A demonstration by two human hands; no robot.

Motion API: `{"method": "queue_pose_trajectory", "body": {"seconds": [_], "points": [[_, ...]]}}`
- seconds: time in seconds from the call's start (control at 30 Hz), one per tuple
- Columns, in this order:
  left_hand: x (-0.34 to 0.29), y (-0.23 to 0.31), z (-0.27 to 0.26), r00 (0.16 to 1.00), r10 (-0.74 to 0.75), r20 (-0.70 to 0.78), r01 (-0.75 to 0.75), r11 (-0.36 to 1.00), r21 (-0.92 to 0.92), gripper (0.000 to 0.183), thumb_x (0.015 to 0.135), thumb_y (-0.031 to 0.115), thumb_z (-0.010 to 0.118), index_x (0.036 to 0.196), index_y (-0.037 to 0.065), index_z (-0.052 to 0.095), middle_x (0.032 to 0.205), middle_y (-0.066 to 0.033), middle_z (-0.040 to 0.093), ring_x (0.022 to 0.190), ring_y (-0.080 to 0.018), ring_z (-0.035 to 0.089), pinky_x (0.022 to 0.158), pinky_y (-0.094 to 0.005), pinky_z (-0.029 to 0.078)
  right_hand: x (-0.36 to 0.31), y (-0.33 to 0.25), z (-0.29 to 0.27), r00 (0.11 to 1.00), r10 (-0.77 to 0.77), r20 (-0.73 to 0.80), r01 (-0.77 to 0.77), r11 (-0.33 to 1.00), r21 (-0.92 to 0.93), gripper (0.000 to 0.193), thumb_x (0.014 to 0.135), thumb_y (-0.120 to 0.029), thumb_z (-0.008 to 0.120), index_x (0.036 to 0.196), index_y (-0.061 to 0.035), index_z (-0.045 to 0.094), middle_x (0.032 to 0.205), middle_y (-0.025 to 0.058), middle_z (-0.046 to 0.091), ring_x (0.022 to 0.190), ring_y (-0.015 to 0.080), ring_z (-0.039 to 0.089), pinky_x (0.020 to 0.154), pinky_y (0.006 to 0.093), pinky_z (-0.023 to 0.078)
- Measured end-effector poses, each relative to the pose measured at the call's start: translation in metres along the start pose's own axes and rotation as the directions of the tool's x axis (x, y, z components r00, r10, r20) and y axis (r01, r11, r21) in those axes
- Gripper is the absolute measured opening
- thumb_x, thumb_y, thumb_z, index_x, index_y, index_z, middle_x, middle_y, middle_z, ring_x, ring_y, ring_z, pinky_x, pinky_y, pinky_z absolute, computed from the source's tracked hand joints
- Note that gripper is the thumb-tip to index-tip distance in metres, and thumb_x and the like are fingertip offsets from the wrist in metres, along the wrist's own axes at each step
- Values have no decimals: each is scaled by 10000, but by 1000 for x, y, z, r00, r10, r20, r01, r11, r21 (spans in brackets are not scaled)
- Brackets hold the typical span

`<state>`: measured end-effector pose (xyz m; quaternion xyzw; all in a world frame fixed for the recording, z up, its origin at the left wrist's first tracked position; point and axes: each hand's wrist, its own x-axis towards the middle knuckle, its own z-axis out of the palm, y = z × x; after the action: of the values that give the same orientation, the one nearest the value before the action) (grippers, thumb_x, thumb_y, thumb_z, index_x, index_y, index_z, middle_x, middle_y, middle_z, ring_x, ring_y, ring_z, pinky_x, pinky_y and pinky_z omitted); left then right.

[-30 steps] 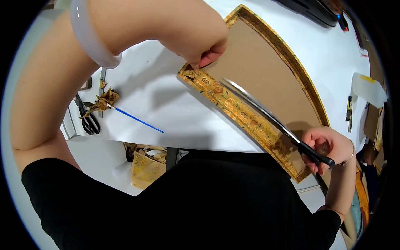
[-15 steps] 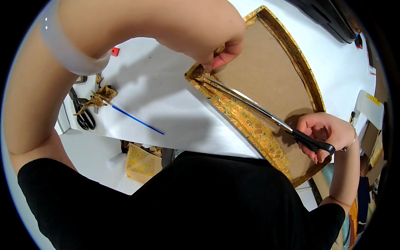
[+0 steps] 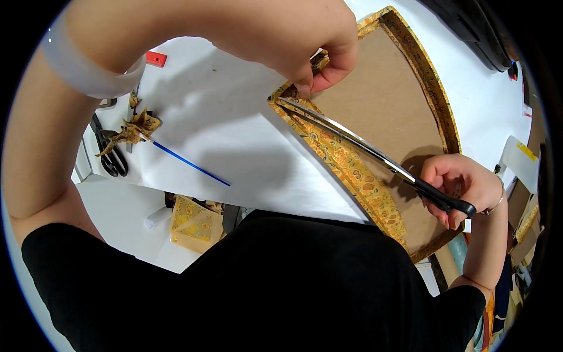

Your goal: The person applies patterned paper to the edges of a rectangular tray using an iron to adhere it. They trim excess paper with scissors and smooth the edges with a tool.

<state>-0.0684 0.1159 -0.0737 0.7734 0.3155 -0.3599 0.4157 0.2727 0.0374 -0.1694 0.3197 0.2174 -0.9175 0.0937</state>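
Observation:
A fan-shaped tray or box [image 3: 448, 111] with low walls is covered in gold patterned fabric and has a bare brown floor. At its pointed corner, my left hand [image 3: 328, 61] pinches the fabric edge between thumb and fingers; part of that grip is hidden by the hand itself. My right hand [image 3: 463, 180] holds long scissors [image 3: 375, 154] by their black handles, low over the tray. Their narrow blades reach into the corner, slightly apart, near the pinched fabric. Along the near side lies a loose-looking flap of patterned fabric [image 3: 346, 161].
On the white tabletop [image 3: 229, 123] at left lie a blue-handled brush [image 3: 190, 164], crumpled fabric scraps [image 3: 138, 128], black-handled scissors [image 3: 111, 152] and a red object [image 3: 156, 58]. A yellow patterned box [image 3: 196, 222] sits below the table edge. Something black [image 3: 469, 29] stands far right.
The scissors' tips have moved closer to the pointed corner, and the blades look a little farther apart. My left hand keeps its pinch. The whole view has shifted slightly.

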Motion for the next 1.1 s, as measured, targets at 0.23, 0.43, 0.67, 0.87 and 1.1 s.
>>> {"method": "queue_pose_trajectory", "body": {"seconds": [0.23,0.43,0.67,0.87,1.1], "points": [[5,3,3,997,-78,-23,79,995,62,264,988,127,515,1164,112,712,850,-46,663,788,-203,614,746,-384,501,-2,-14,1,1000,18,-9,-18,997,-79,580,714,-75,1011,1108,17,596,911,57,697,762,86,652,650,201,527],[5,-19,39,940,-93,-328,74,995,-72,239,1003,124,556,1178,94,716,901,-42,683,834,-187,634,756,-356,510,-11,-32,7,991,92,-99,-111,970,-214,593,698,-128,1032,1092,16,613,872,55,715,725,61,671,579,168,499],[1,-36,79,708,-181,-683,24,972,-233,211,1025,120,614,1199,68,721,974,-37,712,899,-163,663,770,-317,522,-18,-36,0,986,73,-149,-116,946,-303,613,682,-186,1048,1066,4,609,804,34,711,663,48,668,519,145,465],[5,-44,99,415,-207,-886,-90,959,-267,198,1043,116,663,1217,46,726,1036,-32,737,954,-143,688,781,-284,532,-14,-25,-1,989,30,-146,-62,974,-220,654,657,-224,1059,1050,6,589,792,54,705,661,78,689,540,180,516],[18,-5,192,187,-302,-935,-102,940,-324,324,912,16,794,1214,57,687,1202,-66,681,1003,-162,670,836,-282,524,-18,-23,-1,997,-22,-75,4,975,-223,575,739,-136,1005,1082,12,568,812,53,688,670,109,666,565,226,527]]}}
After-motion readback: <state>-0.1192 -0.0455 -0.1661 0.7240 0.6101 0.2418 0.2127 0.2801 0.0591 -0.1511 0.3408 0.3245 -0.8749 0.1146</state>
